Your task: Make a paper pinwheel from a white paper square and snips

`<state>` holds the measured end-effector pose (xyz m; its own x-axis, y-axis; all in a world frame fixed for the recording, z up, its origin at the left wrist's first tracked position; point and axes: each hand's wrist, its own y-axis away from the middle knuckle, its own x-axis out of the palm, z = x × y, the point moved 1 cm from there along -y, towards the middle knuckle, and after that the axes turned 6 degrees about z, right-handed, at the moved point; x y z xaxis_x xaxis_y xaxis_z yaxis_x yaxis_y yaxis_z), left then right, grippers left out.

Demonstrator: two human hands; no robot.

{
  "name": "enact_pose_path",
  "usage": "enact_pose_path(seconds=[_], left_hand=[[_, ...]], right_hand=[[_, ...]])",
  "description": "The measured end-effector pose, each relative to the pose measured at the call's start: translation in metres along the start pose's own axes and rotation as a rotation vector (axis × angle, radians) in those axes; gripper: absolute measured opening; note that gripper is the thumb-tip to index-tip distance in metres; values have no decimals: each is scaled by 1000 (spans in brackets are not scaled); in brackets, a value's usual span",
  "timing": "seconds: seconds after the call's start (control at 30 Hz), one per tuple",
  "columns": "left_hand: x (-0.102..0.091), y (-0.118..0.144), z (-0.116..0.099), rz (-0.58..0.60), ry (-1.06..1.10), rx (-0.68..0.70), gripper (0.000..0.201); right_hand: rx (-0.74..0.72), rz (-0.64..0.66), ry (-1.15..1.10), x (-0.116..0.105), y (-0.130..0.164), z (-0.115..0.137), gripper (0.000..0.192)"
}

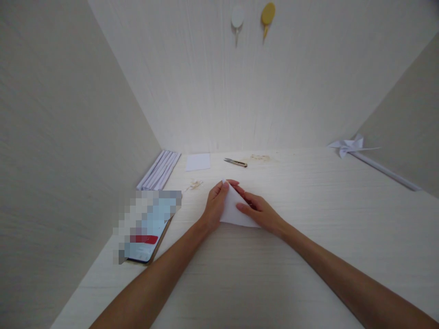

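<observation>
A white sheet of paper (235, 211), folded into a triangle, lies on the pale wooden desk (308, 237) in front of me. My left hand (215, 205) pinches its top corner and left edge between thumb and fingers. My right hand (259, 211) rests flat on the right side of the paper, fingers pressing along the fold. Both hands touch the paper and partly cover it.
A phone (147, 228) lies at the left. Behind it sits a stack of white paper strips (159, 170), a small white square sheet (198, 161) and small snips (236, 162). A folded paper pinwheel (348, 146) on a stick lies far right. Walls enclose the desk on three sides.
</observation>
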<state>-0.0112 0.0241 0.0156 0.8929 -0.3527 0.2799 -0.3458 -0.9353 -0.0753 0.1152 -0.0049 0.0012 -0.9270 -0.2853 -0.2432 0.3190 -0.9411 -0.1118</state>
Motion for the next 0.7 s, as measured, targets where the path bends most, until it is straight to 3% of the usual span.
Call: enact_pose_path(seconds=[0.2,0.47,0.7], left_hand=[[-1,0,8,25,66,-61,33],[4,4,12,24,-5,6,46],[1,1,15,48,-56,20,34]], right_hand=[[-37,52,-151,-1,-3,1,23],[11,40,-51,-2,-1,5,36],[-41,59,-57,-3,-1,0,33]])
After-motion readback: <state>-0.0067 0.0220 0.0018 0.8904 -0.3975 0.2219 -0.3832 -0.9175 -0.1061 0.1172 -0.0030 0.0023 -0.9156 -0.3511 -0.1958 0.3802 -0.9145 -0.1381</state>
